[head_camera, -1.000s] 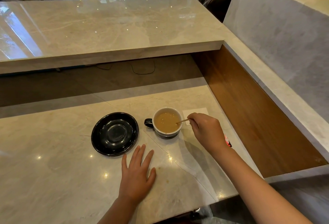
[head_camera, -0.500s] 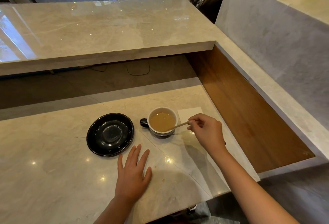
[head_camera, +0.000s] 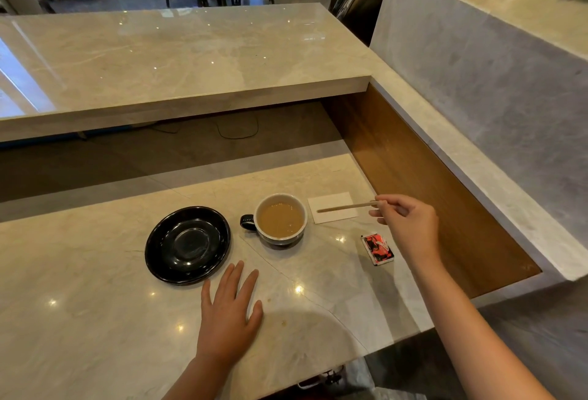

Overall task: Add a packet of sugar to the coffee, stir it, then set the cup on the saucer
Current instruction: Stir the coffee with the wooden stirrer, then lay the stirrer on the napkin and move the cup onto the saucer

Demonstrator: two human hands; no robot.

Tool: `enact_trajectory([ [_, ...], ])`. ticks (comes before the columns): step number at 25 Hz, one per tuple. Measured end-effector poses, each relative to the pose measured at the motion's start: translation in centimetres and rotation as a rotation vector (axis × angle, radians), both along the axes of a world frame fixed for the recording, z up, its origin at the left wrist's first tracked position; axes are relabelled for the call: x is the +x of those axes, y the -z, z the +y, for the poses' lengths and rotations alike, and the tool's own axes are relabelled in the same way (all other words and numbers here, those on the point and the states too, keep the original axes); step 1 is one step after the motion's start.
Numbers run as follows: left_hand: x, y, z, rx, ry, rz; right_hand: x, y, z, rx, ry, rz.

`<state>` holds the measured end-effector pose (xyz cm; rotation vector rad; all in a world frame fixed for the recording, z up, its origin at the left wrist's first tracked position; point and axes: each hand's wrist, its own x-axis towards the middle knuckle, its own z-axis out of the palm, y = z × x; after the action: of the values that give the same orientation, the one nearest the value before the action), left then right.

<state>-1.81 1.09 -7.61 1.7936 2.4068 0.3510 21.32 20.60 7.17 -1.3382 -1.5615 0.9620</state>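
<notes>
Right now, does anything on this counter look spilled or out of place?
Small brownish specks on the counter near the left hand look like drips. The crumpled sugar packet lies loose beside the right hand. The cup stands upright.

black saucer (head_camera: 187, 245); red-black packet (head_camera: 377, 249)

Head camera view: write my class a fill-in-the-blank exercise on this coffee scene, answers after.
1. The right hand holds a wooden ____ above the white napkin.
2. The cup stands to the ____ of the black saucer.
3. The left hand lies ____ on the counter.
4. The sugar packet is red, white and ____.

Answers: stirrer; right; flat; black
</notes>
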Motion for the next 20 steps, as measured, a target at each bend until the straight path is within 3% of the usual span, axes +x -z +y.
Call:
enact_trajectory([
  [3, 0.0, 0.0, 0.0, -0.013, -0.003, 0.006, 0.2, 1.4, 0.4, 0.216, -0.007, -0.198],
  [7, 0.0, 0.0, 0.0, -0.019, -0.008, 0.006, 0.1, 4.3, 1.3, 0.650, -0.146, -0.464],
  [10, 0.1, -0.1, 0.0, -0.006, -0.007, 0.001, 0.4, 6.2, 1.7, 0.838, -0.251, -0.591],
  [20, 0.0, -0.1, -0.1, -0.002, -0.005, -0.007, 3.2, 10.9, 0.1, 0.686, -0.498, -0.714],
])
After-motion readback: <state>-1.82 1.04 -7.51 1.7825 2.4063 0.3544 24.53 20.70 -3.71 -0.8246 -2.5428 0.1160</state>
